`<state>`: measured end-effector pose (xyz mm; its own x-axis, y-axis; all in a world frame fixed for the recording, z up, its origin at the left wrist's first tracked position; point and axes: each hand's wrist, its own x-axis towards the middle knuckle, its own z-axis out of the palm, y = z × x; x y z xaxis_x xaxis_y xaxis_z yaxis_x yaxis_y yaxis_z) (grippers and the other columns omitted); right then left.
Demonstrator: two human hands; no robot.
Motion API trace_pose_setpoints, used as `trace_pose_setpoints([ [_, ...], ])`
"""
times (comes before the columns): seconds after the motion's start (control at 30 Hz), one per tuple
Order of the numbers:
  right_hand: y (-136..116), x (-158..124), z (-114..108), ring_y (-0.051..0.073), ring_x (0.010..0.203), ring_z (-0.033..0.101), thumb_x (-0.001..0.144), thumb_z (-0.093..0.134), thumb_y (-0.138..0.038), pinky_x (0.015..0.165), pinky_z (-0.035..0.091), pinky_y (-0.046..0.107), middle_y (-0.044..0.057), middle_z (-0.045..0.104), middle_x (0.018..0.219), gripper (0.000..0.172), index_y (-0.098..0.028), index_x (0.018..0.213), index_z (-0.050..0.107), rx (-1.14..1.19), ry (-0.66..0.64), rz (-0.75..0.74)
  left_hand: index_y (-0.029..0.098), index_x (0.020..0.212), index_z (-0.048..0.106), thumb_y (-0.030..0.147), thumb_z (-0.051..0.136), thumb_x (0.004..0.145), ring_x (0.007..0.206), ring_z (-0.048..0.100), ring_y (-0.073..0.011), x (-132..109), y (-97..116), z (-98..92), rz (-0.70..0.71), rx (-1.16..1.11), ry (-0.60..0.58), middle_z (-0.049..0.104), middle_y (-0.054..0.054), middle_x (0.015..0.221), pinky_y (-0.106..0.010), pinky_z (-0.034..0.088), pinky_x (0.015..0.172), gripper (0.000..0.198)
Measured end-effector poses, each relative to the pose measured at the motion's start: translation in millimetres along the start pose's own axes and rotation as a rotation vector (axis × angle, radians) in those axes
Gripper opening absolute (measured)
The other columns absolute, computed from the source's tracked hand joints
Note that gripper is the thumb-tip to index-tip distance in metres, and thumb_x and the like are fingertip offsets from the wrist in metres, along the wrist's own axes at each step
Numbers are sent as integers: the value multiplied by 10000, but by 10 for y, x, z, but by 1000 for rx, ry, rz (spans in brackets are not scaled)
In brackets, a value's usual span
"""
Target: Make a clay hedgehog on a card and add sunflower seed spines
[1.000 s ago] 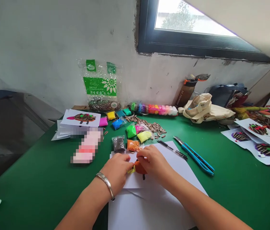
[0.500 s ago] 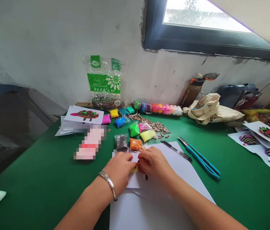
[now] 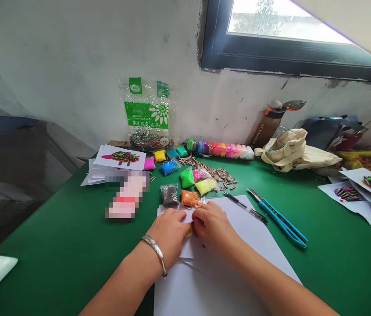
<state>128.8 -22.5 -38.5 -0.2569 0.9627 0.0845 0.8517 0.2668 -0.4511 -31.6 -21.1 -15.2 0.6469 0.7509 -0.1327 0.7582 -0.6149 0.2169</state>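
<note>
Far past the fingers (image 3: 205, 215) and a bit to the left, a clear bag (image 3: 149, 138) is seen. Chinese words are printed on its green label (image 3: 146, 115), and the last two can be read as 瓜子, a word for seeds. Past the fingers and to the right, "BE YOUNGER" is printed on a brown bottle (image 3: 266, 127), but the letters are small and hard to read.

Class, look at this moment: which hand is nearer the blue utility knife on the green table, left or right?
The right hand is nearer, over the white paper just left of the blue utility knife in view. The left hand lies farther away, on the right hand's far side.
</note>
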Motion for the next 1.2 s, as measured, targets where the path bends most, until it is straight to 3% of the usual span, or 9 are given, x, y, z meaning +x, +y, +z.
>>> trace_pose_setpoints([
  [0.2,-3,15,16,178,714,460,749,543,-64,618,279,278,48,610,691,195,-176,620,637,-39,10,-7,259,944,675,111,469,835,938,514,-214,-5,0,-4,-5,-9,-15,588,-54,1007,-330,466,796,276],
  [0.33,-1,18,-54,172,720,480,770,557,-87,659,289,286,44,623,710,217,-184,593,637,-51,-50,-28,257,932,679,107,464,831,933,517,-220,-1,10,-23,-12,-10,-22,593,-55,1000,-337,468,786,281],
  [0.5,64,-43,-141,181,776,501,775,589,-118,686,285,288,29,663,797,140,-215,796,688,-44,-44,-80,259,957,688,158,466,862,962,512,-219,-3,9,-31,-8,-31,-33,592,-61,1026,-337,458,834,261],
  [0.73,191,-65,-123,153,704,459,812,563,-129,659,261,284,15,629,686,216,-195,618,629,-45,-8,-148,313,1045,667,155,490,846,977,507,-218,5,-19,14,-7,-42,-35,588,-52,1007,-342,443,865,310],
  [1.2,182,-18,-68,130,673,445,849,525,-163,667,269,284,12,581,668,288,-172,564,559,-61,14,-172,268,1031,666,101,493,810,1012,525,-238,15,-10,18,-1,11,-30,600,-69,1054,-372,452,882,326],
])
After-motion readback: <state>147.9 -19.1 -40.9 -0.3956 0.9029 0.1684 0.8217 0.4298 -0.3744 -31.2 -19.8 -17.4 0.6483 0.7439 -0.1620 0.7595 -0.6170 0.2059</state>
